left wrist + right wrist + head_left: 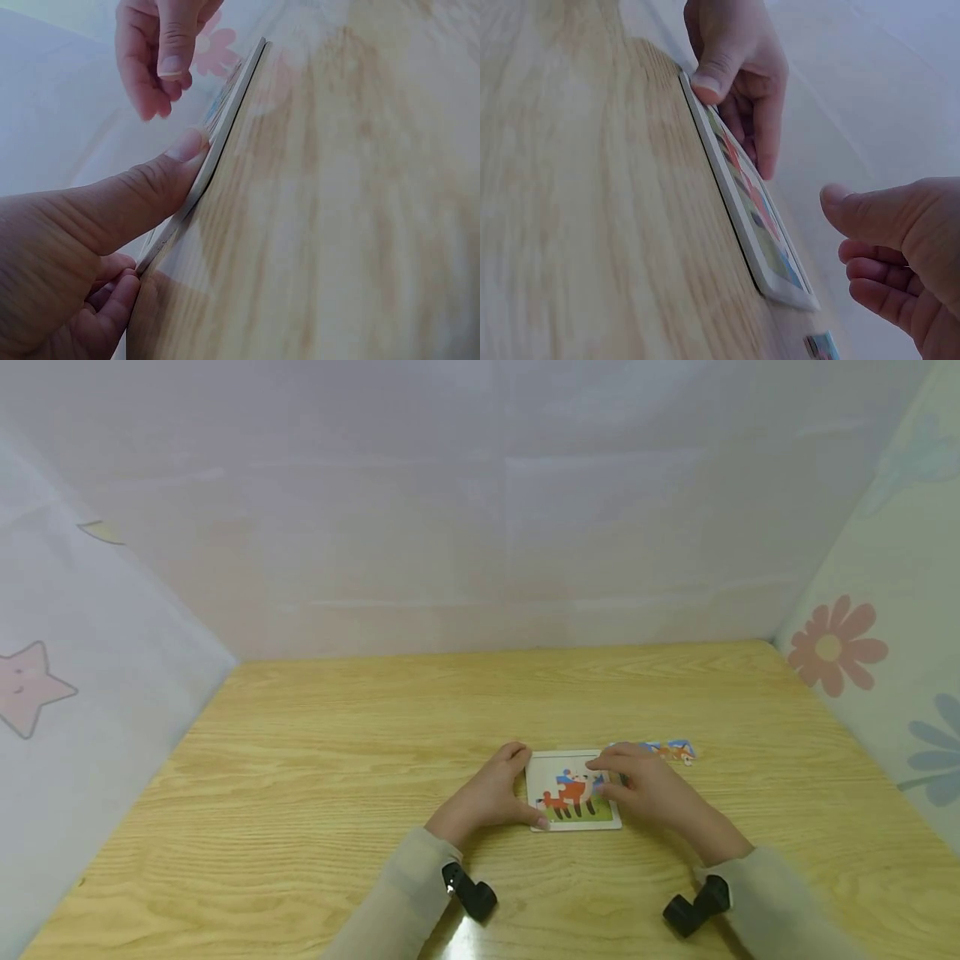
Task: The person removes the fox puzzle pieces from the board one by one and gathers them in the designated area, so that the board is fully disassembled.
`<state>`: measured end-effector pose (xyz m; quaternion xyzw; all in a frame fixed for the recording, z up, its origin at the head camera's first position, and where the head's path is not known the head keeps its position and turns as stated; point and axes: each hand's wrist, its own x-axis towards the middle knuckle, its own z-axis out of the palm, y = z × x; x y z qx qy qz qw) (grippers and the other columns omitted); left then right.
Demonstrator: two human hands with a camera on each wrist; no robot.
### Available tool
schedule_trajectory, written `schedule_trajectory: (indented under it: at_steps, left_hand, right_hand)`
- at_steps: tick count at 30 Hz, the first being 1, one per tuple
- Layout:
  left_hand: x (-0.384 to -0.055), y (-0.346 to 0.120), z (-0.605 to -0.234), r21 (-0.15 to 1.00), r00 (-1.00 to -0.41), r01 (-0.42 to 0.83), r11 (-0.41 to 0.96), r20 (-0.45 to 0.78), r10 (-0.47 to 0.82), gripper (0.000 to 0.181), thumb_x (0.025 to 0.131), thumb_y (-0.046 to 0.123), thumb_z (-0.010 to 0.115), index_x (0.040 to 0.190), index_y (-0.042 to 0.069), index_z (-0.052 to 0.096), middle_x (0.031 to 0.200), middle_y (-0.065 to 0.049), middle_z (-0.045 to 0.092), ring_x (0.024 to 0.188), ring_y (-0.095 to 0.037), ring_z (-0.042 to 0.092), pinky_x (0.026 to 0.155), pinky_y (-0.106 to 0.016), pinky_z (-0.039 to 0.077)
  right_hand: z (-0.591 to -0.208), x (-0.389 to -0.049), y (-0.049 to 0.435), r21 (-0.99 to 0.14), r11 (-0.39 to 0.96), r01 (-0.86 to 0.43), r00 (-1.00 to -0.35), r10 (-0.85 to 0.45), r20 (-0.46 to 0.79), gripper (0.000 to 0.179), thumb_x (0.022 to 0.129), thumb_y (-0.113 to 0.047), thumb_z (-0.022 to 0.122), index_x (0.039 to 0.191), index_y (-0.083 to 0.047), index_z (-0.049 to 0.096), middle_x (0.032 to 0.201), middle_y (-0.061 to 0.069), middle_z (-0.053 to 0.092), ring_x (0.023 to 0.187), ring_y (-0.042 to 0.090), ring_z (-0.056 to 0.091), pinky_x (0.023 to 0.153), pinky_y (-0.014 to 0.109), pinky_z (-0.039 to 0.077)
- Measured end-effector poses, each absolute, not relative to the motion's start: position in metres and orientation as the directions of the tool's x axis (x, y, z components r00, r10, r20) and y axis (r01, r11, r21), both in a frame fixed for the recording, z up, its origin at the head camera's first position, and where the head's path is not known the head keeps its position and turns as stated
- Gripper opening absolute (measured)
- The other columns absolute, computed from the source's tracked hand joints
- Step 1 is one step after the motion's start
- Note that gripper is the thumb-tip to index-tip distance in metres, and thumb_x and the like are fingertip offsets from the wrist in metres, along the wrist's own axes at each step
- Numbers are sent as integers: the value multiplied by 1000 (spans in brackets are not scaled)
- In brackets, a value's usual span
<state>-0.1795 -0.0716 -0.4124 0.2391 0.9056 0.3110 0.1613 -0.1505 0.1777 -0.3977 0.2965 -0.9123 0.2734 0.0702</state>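
Observation:
A small white-framed jigsaw puzzle board lies flat on the wooden table, with pieces in it showing an orange animal on green grass. My left hand holds its left side, thumb on the near corner and fingers at the far corner. In the left wrist view the thumb presses the board's edge. Above the right part of the board hovers my right hand, fingers loosely bent and partly covering the picture. The right wrist view shows nothing between its thumb and fingers, apart from the board.
Loose puzzle pieces lie beyond and to the right of the board, partly hidden by the right hand. The wooden table is bordered by a pale backdrop behind and printed sheets at both sides.

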Motion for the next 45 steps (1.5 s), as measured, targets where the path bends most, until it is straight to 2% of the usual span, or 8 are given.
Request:
schedule_trajectory:
  at_steps: [5,10,18,22,33,38,45]
  left_hand:
    - [-179,-71,-412,648,-832,324,689,-152,534,106,65,42,83,146,3,26,149,-9,24,135,-25,28,108,-40,29]
    - [-178,-71,-411,644,-832,320,695,-160,531,106,65,42,83,146,3,26,149,-9,25,135,-25,28,108,-40,29]
    - [-178,-72,-411,645,-829,330,689,-150,538,106,65,42,82,145,2,26,149,-10,25,135,-25,28,108,-40,30]
    - [-179,-72,-412,646,-827,334,687,-149,542,106,65,42,82,145,1,26,149,-10,25,135,-25,27,108,-40,29]
    - [-181,-73,-413,650,-829,345,677,-127,544,105,64,41,84,144,1,30,146,-11,28,133,-26,31,108,-40,30]
    - [-180,-73,-414,651,-833,338,680,-130,538,105,63,41,84,144,1,30,147,-11,27,133,-26,31,108,-40,30]
    - [-180,-72,-412,659,-834,336,672,-123,538,106,63,39,85,144,0,30,146,-11,28,133,-27,31,108,-40,29]
  right_hand:
    - [-399,-155,167,-499,650,-574,-808,-547,217,32,84,-18,68,112,-5,66,106,6,62,95,24,59,78,39,51]
    - [-400,-159,161,-517,659,-546,-816,-557,153,38,81,-24,70,114,-5,65,106,5,61,92,20,59,76,35,50]
    - [-401,-166,153,-558,661,-502,-822,-566,69,45,79,-23,73,117,-1,62,101,5,60,80,12,55,66,24,47]
    - [-400,-169,149,-556,686,-469,-829,-560,9,45,79,-22,73,117,-1,62,95,2,58,75,11,49,63,23,43]
    - [-394,-183,138,-570,745,-347,-857,-499,-131,32,72,-16,80,96,-4,60,81,3,49,72,15,43,63,27,38]
    - [-390,-189,130,-529,789,-313,-855,-476,-204,31,69,-16,82,85,-8,57,78,3,50,69,16,44,61,28,38]
    - [-384,-192,122,-452,845,-285,-861,-433,-268,33,66,-17,84,82,-8,56,74,2,51,67,17,45,59,28,38]
